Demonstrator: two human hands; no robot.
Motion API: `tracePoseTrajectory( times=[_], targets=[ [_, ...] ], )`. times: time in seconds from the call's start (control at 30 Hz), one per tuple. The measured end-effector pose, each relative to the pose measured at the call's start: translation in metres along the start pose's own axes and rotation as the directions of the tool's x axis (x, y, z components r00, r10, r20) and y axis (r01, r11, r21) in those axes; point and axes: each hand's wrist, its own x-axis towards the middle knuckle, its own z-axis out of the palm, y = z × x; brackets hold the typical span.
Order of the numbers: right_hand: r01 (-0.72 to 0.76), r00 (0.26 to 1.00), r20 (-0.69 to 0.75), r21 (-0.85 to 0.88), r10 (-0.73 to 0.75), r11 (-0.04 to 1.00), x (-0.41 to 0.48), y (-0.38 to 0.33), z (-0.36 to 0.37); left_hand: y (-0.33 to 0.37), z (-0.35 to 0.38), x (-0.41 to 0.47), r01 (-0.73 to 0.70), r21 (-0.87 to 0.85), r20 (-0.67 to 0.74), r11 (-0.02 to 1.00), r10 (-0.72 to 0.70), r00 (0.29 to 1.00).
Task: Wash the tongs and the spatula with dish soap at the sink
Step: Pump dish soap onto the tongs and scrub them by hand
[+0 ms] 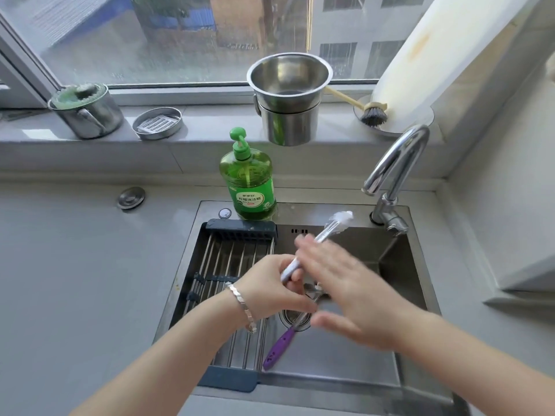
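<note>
A grey bench (75, 265) wraps round a steel sink (402, 265) under a window, and the sill behind carries stacked steel pots (289, 109). A slatted drying rack (231, 259) fills the sink's left part; the right part is open basin. The dish soap bottle (247, 184) stands on the back rim, with the faucet (393, 163) at the back right corner. Above the basin the left hand (270, 283) has its grip curled round the tongs (324, 234), whose foamy tips point towards the faucet. The right hand (345, 289), blurred, lies flat-fingered across them, gripping nothing. The spatula (277, 346) lies on the sink floor over the drain, its purple handle beside the rack.
</note>
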Motion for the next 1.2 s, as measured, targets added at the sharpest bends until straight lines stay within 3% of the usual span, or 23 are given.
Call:
tracePoseTrajectory(
  times=[0.07, 0.17, 0.23, 0.33, 0.47, 0.53, 0.63, 0.8, 0.93, 1.1, 1.2],
  targets=[
    [-0.127, 0.991, -0.033, 0.0, 0.127, 0.992, -0.001, 0.007, -0.009, 0.0, 0.002, -0.001, 0.016, -0.013, -0.003, 1.0, -0.016, 1.0],
    [0.026, 1.0, 0.009, -0.011, -0.026, 1.0, -0.006, -0.014, 0.002, 0.005, 0.008, 0.001, -0.011, 0.114, -0.022, 0.993, 0.014, 1.0],
    [0.044, 0.999, 0.002, -0.033, -0.044, 0.998, -0.008, -0.015, 0.006, 0.004, 0.011, 0.002, -0.021, 0.129, -0.035, 0.991, 0.026, 0.999],
    [-0.177, 0.982, -0.066, 0.02, 0.178, 0.984, -0.009, 0.008, -0.003, -0.002, 0.013, 0.001, 0.021, 0.049, -0.07, 0.999, -0.017, 0.997],
    [-0.023, 1.0, 0.02, -0.04, 0.024, 0.999, -0.014, -0.014, 0.007, -0.002, 0.019, 0.003, -0.007, 0.117, -0.101, 0.993, 0.019, 0.995],
    [-0.014, 1.0, -0.011, -0.046, 0.014, 0.999, -0.015, -0.005, 0.008, -0.003, 0.02, 0.004, -0.014, 0.121, -0.11, 0.993, 0.028, 0.994],
    [-0.24, 0.966, -0.095, 0.02, 0.241, 0.971, -0.017, 0.028, -0.002, -0.008, 0.02, 0.003, 0.013, 0.149, -0.12, 0.989, 0.006, 0.993],
    [-0.059, 0.998, 0.006, -0.061, 0.059, 0.996, -0.023, 0.007, 0.013, -0.012, 0.027, 0.004, -0.023, 0.21, -0.128, 0.977, 0.051, 0.99],
    [-0.247, 0.966, -0.071, 0.014, 0.247, 0.969, -0.027, 0.033, 0.003, -0.016, 0.026, 0.003, -0.025, 0.236, -0.163, 0.971, 0.065, 0.985],
    [-0.068, 0.997, 0.016, -0.088, 0.069, 0.994, -0.027, 0.007, 0.015, -0.013, 0.028, 0.002, -0.033, 0.212, -0.164, 0.977, 0.069, 0.984],
    [-0.261, 0.962, -0.073, 0.027, 0.262, 0.965, -0.026, 0.022, 0.008, -0.011, 0.027, 0.001, 0.002, 0.148, -0.155, 0.989, 0.021, 0.988]
  ],
)
